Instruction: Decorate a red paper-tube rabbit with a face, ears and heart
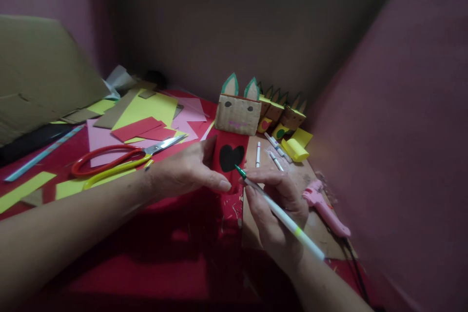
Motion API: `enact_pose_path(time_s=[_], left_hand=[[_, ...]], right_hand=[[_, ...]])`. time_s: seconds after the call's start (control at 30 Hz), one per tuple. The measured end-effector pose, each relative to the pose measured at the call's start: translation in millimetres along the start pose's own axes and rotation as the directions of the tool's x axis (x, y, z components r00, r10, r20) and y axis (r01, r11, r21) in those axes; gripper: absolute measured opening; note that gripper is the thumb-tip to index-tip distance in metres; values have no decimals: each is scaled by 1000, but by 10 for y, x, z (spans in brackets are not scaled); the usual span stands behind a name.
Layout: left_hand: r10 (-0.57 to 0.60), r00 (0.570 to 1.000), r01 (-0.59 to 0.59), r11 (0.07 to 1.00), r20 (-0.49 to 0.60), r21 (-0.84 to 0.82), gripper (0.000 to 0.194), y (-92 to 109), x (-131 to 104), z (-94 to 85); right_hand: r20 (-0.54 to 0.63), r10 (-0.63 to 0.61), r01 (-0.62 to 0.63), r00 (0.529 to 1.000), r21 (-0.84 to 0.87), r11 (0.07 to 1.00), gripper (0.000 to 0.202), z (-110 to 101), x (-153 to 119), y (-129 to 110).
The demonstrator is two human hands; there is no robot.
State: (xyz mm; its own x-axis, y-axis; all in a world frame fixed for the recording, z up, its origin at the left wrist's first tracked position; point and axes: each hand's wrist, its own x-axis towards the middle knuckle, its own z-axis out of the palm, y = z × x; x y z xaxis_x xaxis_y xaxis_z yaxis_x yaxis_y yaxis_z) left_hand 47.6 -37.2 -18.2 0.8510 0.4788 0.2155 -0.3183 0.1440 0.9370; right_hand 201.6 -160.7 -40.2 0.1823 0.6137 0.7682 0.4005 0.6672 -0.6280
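Observation:
My left hand (197,168) is closed around the lower left of a cardboard animal figure (237,116), thumb across its red body. The figure stands upright, with a box-shaped head, two green-edged pointed ears, drawn eyes and a pink mouth. A black heart (231,157) sits on the front of the body. My right hand (278,204) pinches a white felt-tip marker (283,217) with a green tip and a yellow band. Its tip is at the heart's lower right edge; I cannot tell whether it touches.
Scissors (149,151) with red and yellow handles lie left, among coloured paper (146,107). Several similar figures (285,114) stand behind right. Loose markers (258,154) and a pink glue gun (325,209) with a black cord rest on a cardboard sheet (254,224). A large cardboard piece (40,68) rises at left.

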Motion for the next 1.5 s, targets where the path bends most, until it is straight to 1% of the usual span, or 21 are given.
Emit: enact_pose_path(time_s=[0.2,0.4,0.53,0.63,0.77,0.83,0.87,0.97,1.03,1.1,1.17,1.23,1.3,1.4,1.5], left_hand=[[3,1000,-2,1000,-8,28,50,34,0,10],[17,999,-16,1000,-27,19,43,-6,6,3],[34,999,-34,999,-7,-21,44,-11,14,6],[16,1000,-16,1000,-14,8,42,-10,10,-4],[12,1000,-12,999,-13,34,52,-17,5,-12],[13,1000,-13,1000,1,21,54,-15,5,-7],[8,1000,-8,1000,5,21,53,-12,5,-4],[-3,1000,3,999,9,33,47,-4,8,-5],[-11,1000,11,999,9,34,51,-9,11,-18],[-20,1000,19,999,3,32,59,-22,13,-34],[-26,1000,26,999,-7,32,67,-38,14,-47],[-25,1000,25,999,-8,24,71,-51,15,-53],[-22,1000,22,1000,-3,18,71,-59,17,-56],[-8,1000,8,1000,8,1,71,-62,26,-59],[-7,1000,7,1000,0,-5,70,-50,29,-56]], right_hand=[[-44,46,-47,998,-7,999,27,16,-14,10],[10,-22,22,1000,-18,1000,26,16,-16,24],[51,-65,67,997,-45,997,25,17,2,21],[44,-52,53,998,-37,998,26,18,2,22],[-52,21,-22,998,-23,999,26,26,-18,34],[-78,28,-31,997,-32,999,27,29,-25,36],[-71,24,-27,997,-41,999,28,29,-26,35],[7,-6,7,1000,-60,998,28,20,-23,24],[38,-19,22,999,-66,998,27,14,-21,20],[26,-5,7,1000,-63,998,27,14,-24,25],[-22,25,-27,999,-49,998,27,24,-29,37],[-79,38,-41,996,-28,999,28,39,-31,52],[-104,27,-28,994,-9,1000,28,48,-31,62],[-86,17,-18,996,-21,1000,30,44,-26,54],[-33,-3,2,999,-43,999,29,31,-17,30]])
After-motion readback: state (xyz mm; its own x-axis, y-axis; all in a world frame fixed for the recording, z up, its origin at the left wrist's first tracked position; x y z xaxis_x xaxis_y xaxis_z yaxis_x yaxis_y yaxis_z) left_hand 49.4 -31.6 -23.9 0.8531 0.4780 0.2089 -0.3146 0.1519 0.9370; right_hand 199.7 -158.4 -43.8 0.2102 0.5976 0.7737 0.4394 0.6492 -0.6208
